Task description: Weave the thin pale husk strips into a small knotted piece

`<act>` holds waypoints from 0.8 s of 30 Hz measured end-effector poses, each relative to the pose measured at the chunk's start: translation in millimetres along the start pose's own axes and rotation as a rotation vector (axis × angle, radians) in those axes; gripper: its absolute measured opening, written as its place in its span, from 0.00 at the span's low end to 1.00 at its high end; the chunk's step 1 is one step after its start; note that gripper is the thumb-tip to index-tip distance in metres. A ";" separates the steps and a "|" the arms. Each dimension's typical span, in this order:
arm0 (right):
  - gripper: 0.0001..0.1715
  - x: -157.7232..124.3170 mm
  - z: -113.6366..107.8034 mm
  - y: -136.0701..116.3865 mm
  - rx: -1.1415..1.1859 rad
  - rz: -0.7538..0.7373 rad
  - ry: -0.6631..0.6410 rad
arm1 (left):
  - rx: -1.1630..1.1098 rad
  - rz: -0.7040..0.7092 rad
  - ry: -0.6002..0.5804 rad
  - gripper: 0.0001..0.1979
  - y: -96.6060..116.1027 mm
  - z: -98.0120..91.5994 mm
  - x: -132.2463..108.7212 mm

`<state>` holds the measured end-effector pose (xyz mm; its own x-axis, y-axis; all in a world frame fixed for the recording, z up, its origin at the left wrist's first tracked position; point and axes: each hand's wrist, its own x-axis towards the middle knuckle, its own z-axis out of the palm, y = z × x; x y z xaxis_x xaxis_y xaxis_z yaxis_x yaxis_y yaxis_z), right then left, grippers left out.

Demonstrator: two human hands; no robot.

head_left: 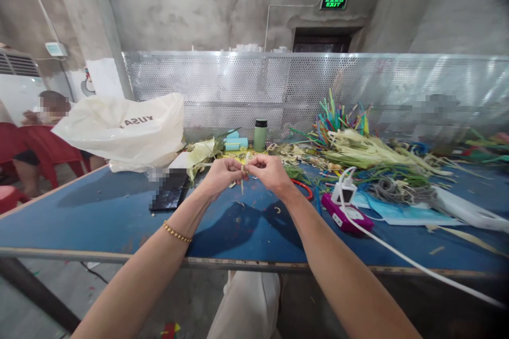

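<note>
Both my hands meet above the middle of the blue table (131,228), fingers pinched close together. Between them is a thin, pale strip (242,186), like a piece of corn husk, whose lower end hangs down below the fingertips. My left hand (225,176), with a gold bead bracelet on its wrist, is closed on the strip. My right hand (270,170) pinches the same strip from the other side. The fingers hide the part of it where they meet. Small pale scraps lie on the tabletop beneath.
Left stand a white bag (131,140) and a dark tablet-like device (175,193). A green bottle (260,135) is behind my hands. To the right are pale husks (366,151), a purple power strip (334,217), a white cable (417,269) and grey cord (397,192). Another person sits far left.
</note>
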<state>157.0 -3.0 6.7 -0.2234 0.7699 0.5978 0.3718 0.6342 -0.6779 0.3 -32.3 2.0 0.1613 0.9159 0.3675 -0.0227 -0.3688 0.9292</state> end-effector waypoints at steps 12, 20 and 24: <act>0.27 3.5 -12.2 5.5 0.005 0.029 0.072 | -0.109 -0.019 -0.042 0.06 -7.0 -7.4 5.4; 0.17 -1.1 -19.7 2.5 -0.013 0.032 -0.131 | -0.039 -0.008 0.032 0.10 3.1 -1.0 1.5; 0.15 -0.5 -19.2 0.1 -0.068 -0.054 -0.099 | 0.000 -0.015 0.035 0.08 5.1 -0.1 -0.1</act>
<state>174.4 -4.7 14.5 -0.3315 0.7404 0.5847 0.4168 0.6709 -0.6133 0.1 -34.3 6.7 0.1268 0.9263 0.3548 -0.0210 -0.3551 0.9346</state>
